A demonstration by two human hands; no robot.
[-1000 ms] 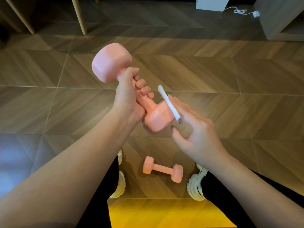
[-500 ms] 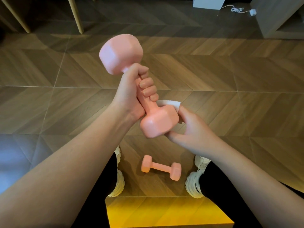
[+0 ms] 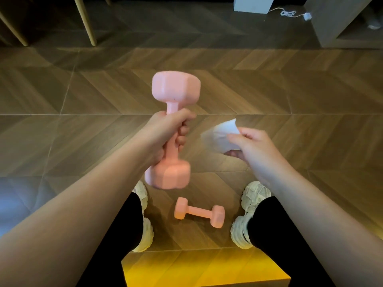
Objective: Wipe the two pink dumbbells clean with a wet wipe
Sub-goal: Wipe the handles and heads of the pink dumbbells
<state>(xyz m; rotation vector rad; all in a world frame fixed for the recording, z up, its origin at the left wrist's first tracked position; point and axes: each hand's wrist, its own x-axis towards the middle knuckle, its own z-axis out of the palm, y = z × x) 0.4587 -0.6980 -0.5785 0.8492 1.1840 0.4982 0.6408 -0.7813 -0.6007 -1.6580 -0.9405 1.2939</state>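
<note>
My left hand (image 3: 165, 133) grips the handle of a pink dumbbell (image 3: 176, 90), which stands nearly upright in the air above the floor. To its right, my right hand (image 3: 252, 146) pinches a white wet wipe (image 3: 219, 135), held apart from the dumbbell. A second pink dumbbell (image 3: 199, 212) lies on the wooden floor between my two feet, untouched.
My white shoes (image 3: 246, 216) stand on either side of the floor dumbbell. Wooden chair legs (image 3: 87, 23) rise at the back left. A white box (image 3: 255, 4) with a cable and a grey cabinet (image 3: 339, 21) stand at the back right.
The left hand has swung the held dumbbell from tilted to nearly upright. The right hand has pulled the wipe off the lower end and away to the right.
</note>
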